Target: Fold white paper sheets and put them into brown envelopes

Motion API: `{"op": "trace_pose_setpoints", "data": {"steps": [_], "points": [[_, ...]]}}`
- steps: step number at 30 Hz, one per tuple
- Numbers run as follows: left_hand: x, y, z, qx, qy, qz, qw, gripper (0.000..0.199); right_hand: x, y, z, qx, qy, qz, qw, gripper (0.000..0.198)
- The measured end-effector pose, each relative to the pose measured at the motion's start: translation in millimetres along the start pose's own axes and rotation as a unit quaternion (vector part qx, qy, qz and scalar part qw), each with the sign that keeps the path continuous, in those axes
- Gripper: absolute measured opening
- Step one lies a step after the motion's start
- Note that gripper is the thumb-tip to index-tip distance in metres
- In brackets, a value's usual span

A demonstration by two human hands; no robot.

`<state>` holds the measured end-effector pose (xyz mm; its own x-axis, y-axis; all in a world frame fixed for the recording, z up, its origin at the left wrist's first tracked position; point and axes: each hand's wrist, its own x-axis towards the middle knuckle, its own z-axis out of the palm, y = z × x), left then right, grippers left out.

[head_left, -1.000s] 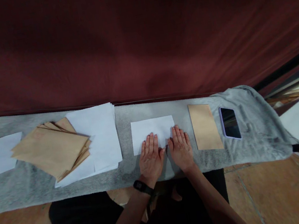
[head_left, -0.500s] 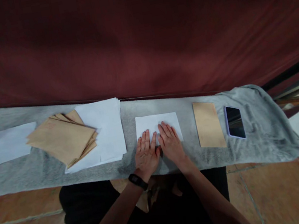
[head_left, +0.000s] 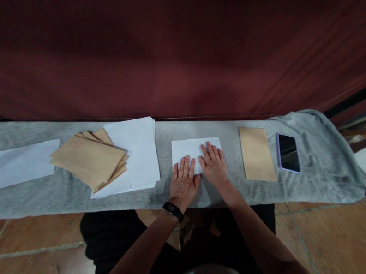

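Note:
A white sheet of paper (head_left: 186,148) lies in front of me on the grey cloth, its near edge partly hidden under my hands. Flat on its left near corner rests my left hand (head_left: 184,181), fingers extended, with a black band on the wrist. My right hand (head_left: 214,164) presses on the right half of the paper, its fingers stretched out and slightly spread. Neither hand grips anything. To the right of the paper is a single brown envelope (head_left: 256,153).
Left of my hands, brown envelopes (head_left: 90,161) are fanned over a stack of white paper (head_left: 140,153). Another white sheet (head_left: 21,165) lies farther left. A phone (head_left: 287,153) sits right of the single envelope. The grey cloth (head_left: 319,156) covers a narrow table, with a dark red curtain (head_left: 164,65) behind.
My right hand has slid rightward along the paper, leaving a wider gap between the hands. My left hand stays near the left corner. The whole view has shifted and tilted slightly.

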<state>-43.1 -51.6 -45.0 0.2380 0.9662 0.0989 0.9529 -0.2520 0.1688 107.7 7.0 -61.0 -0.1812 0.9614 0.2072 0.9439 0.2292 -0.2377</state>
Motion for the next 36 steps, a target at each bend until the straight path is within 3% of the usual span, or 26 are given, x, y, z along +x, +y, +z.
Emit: {"op": "trace_pose_setpoints", "data": {"steps": [29,36], "points": [[2,-1,4,0.005,0.007,0.053,0.999,0.058,-1,-3,8,-0.018,0.041,0.02,0.999,0.052],[1,-5,2,0.006,0.008,0.063,0.998,0.056,-1,8,8,-0.012,0.043,0.021,0.999,0.054]]}}
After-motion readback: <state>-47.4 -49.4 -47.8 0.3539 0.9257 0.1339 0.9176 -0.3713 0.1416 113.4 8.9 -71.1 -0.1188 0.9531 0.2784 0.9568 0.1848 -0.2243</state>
